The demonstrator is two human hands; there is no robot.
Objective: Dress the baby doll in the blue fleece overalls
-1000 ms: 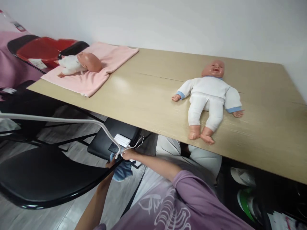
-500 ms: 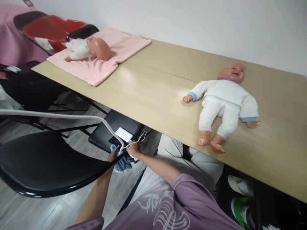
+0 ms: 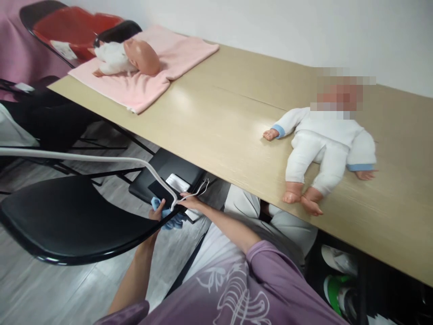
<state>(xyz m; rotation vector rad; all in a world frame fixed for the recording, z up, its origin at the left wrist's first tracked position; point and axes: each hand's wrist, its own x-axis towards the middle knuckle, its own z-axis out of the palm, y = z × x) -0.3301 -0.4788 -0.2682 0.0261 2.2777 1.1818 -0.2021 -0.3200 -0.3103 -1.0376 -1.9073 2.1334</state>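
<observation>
Both arms reach down under the table edge toward a black chair seat [image 3: 158,180]. My left hand [image 3: 156,212] is closed on a small blue cloth [image 3: 169,220], partly hidden behind a nearer black chair [image 3: 74,221]. My right hand [image 3: 189,201] lies beside it with its fingers stretched out near a white cable [image 3: 101,159] and a white card [image 3: 177,183] on the seat. A baby doll in white clothes [image 3: 324,149] lies on its back on the wooden table [image 3: 219,122], feet at the near edge.
A second doll [image 3: 128,58] lies on a pink towel [image 3: 162,67] at the table's far left end. A red tub [image 3: 64,31] sits on a chair behind it. Someone in white trousers [image 3: 270,221] sits under the table. Bags lie on the floor at the right.
The view has shifted slightly left and down. Both hands have moved a little farther onto the chair seat, and the left hand still grips the blue cloth.
</observation>
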